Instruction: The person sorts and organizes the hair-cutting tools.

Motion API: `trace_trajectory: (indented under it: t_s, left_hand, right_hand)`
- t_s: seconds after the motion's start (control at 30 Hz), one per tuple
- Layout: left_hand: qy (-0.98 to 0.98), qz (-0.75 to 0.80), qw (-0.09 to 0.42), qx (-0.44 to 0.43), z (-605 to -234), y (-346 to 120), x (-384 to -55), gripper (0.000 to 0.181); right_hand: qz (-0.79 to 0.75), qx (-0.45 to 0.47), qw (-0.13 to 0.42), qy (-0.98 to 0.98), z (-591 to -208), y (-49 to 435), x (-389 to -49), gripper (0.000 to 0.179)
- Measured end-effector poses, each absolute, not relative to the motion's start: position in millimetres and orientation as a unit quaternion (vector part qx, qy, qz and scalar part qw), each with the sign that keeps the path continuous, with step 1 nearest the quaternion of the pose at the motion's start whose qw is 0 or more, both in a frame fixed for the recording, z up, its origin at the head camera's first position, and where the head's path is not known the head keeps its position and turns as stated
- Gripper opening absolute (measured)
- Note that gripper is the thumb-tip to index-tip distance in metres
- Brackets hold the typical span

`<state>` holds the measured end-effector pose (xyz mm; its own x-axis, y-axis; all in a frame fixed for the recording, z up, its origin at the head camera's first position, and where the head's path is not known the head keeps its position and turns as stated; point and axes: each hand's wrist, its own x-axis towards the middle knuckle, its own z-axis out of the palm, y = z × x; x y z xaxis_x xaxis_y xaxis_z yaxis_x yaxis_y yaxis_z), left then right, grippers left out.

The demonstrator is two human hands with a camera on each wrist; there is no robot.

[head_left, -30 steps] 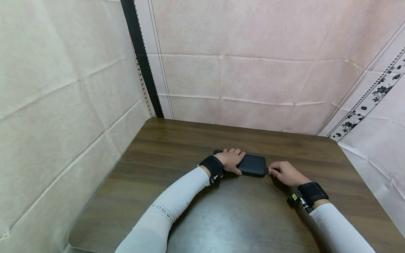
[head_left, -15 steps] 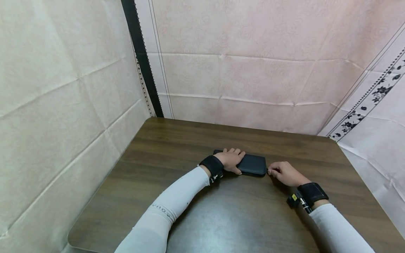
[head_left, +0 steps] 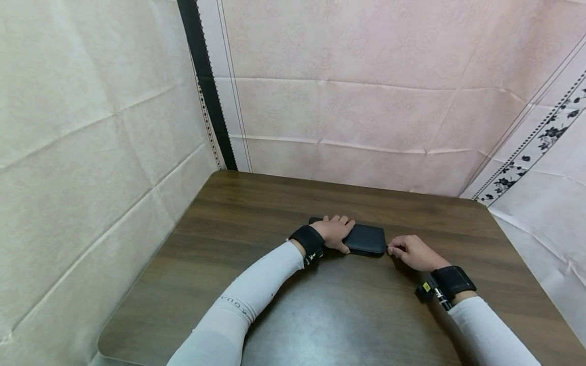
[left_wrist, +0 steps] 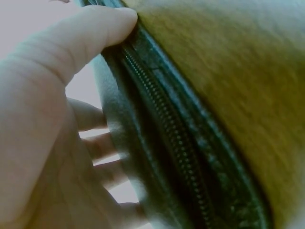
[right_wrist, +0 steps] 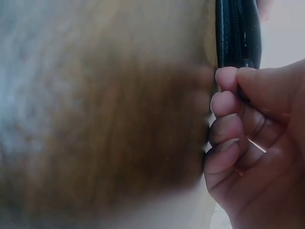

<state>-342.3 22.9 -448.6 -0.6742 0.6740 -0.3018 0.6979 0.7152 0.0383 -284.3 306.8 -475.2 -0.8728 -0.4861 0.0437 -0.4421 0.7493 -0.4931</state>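
Observation:
A black zip wallet [head_left: 366, 239] lies flat on the wooden table. My left hand [head_left: 335, 233] rests across its left part with fingers spread. In the left wrist view, the thumb [left_wrist: 100, 28] presses the wallet's zipped edge, and the closed-looking teeth of the zip [left_wrist: 167, 121] run along that side. At the wallet's right end, my right hand [head_left: 414, 251] pinches the zipper pull between thumb and index finger, the other fingers curled. The right wrist view shows the zip slider [right_wrist: 246, 63] at the wallet's corner; the pull is mostly hidden by the fingertips.
The brown table [head_left: 293, 315] extends around both hands. Pale cloth [head_left: 366, 101] hangs behind its far edge, and another cloth [head_left: 91, 152] hangs along the left side. Black bands with small cameras [head_left: 453, 280] are on the wrists.

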Motion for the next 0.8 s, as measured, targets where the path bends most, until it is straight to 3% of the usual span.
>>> trace_trajectory:
  t_s: [0.8]
  left_hand:
    - [0.915, -0.052, 0.138, 0.375, -447.7, 23.9, -340.2, 0.094]
  right_hand:
    - [-0.265, -0.249, 0.05, 0.93, -478.2, 305.0, -278.0, 0.014]
